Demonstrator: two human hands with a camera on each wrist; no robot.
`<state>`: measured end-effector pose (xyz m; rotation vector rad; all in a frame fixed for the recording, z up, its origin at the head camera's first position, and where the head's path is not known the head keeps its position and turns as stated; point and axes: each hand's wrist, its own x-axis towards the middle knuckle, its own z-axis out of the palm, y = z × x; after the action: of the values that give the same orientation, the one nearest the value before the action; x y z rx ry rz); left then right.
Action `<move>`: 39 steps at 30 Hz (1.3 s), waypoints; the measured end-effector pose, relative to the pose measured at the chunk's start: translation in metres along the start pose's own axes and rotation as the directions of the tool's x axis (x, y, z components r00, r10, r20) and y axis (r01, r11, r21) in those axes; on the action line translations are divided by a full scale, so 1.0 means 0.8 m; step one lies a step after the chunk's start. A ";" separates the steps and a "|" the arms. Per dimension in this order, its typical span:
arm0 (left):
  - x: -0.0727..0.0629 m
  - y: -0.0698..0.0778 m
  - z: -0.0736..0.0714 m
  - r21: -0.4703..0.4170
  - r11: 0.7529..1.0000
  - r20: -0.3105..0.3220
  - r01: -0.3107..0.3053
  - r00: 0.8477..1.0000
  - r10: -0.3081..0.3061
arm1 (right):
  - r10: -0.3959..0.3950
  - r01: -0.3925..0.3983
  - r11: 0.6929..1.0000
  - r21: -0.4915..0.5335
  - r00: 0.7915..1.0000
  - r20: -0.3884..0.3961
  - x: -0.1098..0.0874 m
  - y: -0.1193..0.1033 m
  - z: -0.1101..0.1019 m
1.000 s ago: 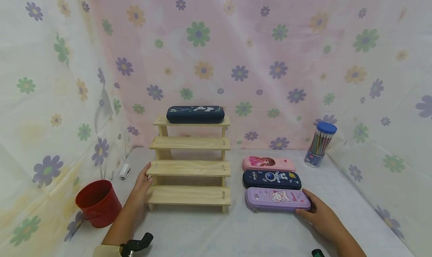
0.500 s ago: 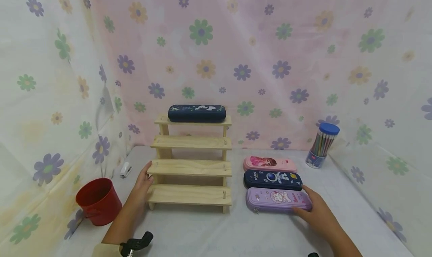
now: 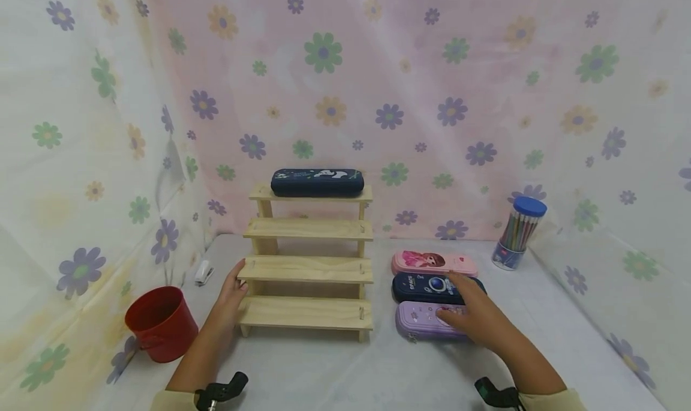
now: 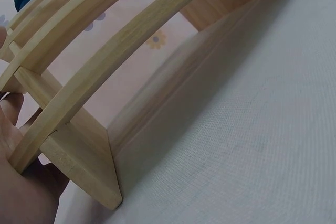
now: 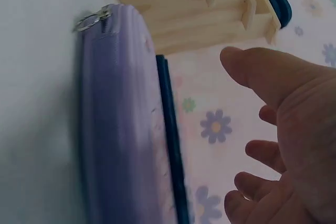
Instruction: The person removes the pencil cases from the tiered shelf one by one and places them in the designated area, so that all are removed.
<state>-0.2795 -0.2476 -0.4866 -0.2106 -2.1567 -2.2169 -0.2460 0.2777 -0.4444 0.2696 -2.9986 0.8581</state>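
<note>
My left hand (image 3: pixel 231 288) grips the left side of a four-step wooden display rack (image 3: pixel 308 269); in the left wrist view the fingers (image 4: pixel 10 124) lie about the end of its steps. A dark blue panda pencil case (image 3: pixel 317 183) lies on the top step. Right of the rack, a pink pencil case (image 3: pixel 437 262), a dark blue space pencil case (image 3: pixel 415 286) and a purple pencil case (image 3: pixel 423 321) lie in a row. Over the last two hovers my right hand (image 3: pixel 480 315), fingers spread and holding nothing; the right wrist view shows it apart from the purple case (image 5: pixel 123 119).
A red bucket (image 3: pixel 162 327) stands at the left, with a small white stapler-like object (image 3: pixel 204 273) behind it. At the back right stands a tub of pencils (image 3: pixel 518 234) with a blue lid. Flowered cloth walls (image 3: pixel 345 69) enclose the white table.
My right hand has left the right end of the purple pencil case and moved left and up, above the purple and space cases. The left hand stays on the rack.
</note>
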 end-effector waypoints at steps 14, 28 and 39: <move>0.007 -0.002 0.003 -0.024 0.999 0.016 -0.023 1.000 0.024 | -0.246 0.248 0.969 -0.010 0.967 0.062 0.081 -0.068 -0.014; 0.005 -0.002 -0.002 -0.008 1.000 0.014 -0.004 1.000 0.004 | -0.156 0.149 0.970 0.192 0.987 0.023 0.174 -0.134 -0.050; 0.003 -0.002 -0.002 -0.011 1.000 0.008 -0.011 1.000 0.011 | -0.210 0.205 0.966 0.159 0.978 0.017 0.224 -0.182 -0.076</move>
<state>-0.2820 -0.2489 -0.4881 -0.2317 -2.1431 -2.2263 -0.4006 0.1591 -0.3057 0.5949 -2.8666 1.0762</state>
